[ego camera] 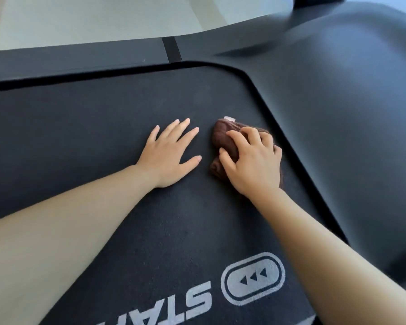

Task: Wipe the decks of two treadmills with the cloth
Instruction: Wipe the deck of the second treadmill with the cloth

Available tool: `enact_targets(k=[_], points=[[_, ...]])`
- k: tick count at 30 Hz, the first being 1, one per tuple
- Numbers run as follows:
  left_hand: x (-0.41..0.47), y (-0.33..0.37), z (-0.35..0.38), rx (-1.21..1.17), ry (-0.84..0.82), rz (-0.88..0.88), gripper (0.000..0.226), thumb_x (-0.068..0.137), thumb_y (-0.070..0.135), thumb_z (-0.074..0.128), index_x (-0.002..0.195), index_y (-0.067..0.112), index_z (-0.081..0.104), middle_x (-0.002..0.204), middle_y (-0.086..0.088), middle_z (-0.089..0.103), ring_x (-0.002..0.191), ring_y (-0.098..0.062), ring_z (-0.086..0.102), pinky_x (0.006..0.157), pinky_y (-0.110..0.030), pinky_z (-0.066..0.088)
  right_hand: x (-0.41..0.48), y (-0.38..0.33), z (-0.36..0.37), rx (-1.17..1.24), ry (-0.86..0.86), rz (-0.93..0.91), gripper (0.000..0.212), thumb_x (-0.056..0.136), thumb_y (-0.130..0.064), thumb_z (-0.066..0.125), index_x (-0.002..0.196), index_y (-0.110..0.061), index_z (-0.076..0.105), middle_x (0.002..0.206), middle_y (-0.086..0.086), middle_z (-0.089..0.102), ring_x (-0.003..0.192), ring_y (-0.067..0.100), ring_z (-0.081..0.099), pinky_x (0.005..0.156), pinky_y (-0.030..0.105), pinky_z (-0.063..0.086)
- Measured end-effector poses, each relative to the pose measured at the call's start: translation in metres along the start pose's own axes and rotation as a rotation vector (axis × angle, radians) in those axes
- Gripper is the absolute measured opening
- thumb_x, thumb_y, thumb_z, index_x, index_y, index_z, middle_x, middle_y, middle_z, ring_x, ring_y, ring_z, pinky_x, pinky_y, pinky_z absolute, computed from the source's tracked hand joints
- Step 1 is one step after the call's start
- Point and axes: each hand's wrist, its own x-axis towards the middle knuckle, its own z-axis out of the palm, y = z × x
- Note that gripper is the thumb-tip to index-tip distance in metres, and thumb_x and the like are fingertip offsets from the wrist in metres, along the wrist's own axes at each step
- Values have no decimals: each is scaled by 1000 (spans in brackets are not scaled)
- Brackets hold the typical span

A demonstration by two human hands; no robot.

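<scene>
Brown bunched cloth [223,139] on treadmill deck [103,127], far right near motor cover [352,95]. Right hand [253,163] grips it, fingers curled; left hand [167,153] flat, braced. Wiping underway; next stroke probably sweeps left.

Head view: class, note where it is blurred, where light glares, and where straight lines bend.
Head view: the motor cover at upper right is blurred and carries a soft pale sheen; the side rail bows from wide-angle distortion; the right hand gripping the brown cloth and the flat left hand on the belt look sharp.
</scene>
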Motion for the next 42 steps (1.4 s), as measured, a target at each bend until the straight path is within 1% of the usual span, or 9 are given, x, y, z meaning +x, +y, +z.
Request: enact_targets(k=[3,11,16,22,25,28,31,37,42], points=[[7,-26,-10,-2,11,18,54,92,50,34,145,37,25,157,6,14,144,-14,9,115,-47,6,31,-9,12,-14,10,18,39,86,-50,46,118,-29,57,129,-1,50,120,29,39,91,49,31],[11,-52,-4,-15,71,-4,54,89,56,29,142,45,26,155,13,16,143,-6,7,116,-44,3,166,-46,64,0,-10,-41,46,87,-51,38,121,-25,55,131,5,48,121,32,38,95,50,28],[12,-59,-3,-45,90,-6,53,88,55,32,141,46,27,154,16,17,141,-1,6,115,-42,2,197,-52,69,3,-91,-69,51,87,-54,37,128,-27,50,134,4,46,124,31,35,96,49,28],[15,-57,-4,-21,72,-21,53,89,54,36,141,46,29,154,13,18,142,-5,10,115,-42,3,103,-28,40,29,-60,-112,47,84,-54,41,122,-30,55,130,-1,49,119,30,37,91,47,31],[11,-50,-7,-20,116,-32,52,92,49,40,142,38,33,155,7,23,143,-12,16,115,-43,9,51,-27,25,44,-18,-82,43,85,-52,43,120,-31,56,130,-3,49,121,28,37,94,46,30],[-5,-41,-4,40,103,-71,55,94,49,36,146,32,26,157,2,17,144,-17,12,115,-44,10,11,-30,15,37,-14,-57,43,86,-53,43,122,-32,55,132,-4,48,122,27,36,95,46,30],[-47,-35,4,58,57,-57,60,94,53,30,148,31,19,158,4,10,145,-16,5,116,-43,6,-38,-32,3,46,-10,-42,43,86,-53,44,122,-33,54,132,-5,48,122,27,36,95,46,30],[-159,-17,8,45,55,14,67,89,62,22,147,29,22,158,6,12,145,-15,7,116,-41,7,-154,-42,-34,45,-29,-59,44,82,-57,42,119,-37,56,132,-9,49,121,24,36,93,46,33],[-202,-11,12,79,42,46,73,84,64,17,147,28,24,157,4,16,145,-17,11,115,-41,9,-159,-54,-34,33,-16,-42,44,81,-57,43,117,-37,58,130,-9,51,123,25,37,94,47,33]])
